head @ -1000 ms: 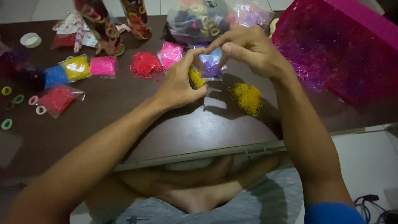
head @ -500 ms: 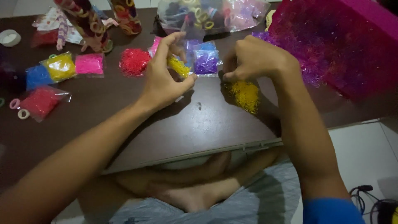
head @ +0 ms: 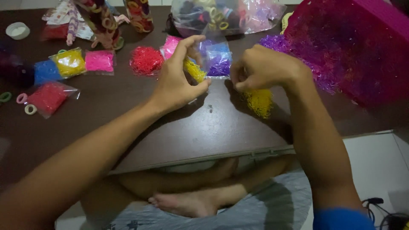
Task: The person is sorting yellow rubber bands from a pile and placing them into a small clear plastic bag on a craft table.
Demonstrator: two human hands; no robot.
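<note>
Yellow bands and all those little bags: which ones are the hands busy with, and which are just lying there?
In use:
left hand, pinching a small bag of yellow bands
right hand, on the loose yellow pile

Just lying about:
purple bag
red pile
pink bag
yellow bag
blue bag
red bag
hair rings
big pink bag

Home floor, low table (head: pixel 179 132), craft supplies

Small clear plastic packets lie along the dark table's far side: blue (head: pixel 45 71), yellow (head: pixel 69 62), pink (head: pixel 99 61), red (head: pixel 47 98), purple (head: pixel 219 64). A large clear bag (head: pixel 204 17) sits behind.
</note>
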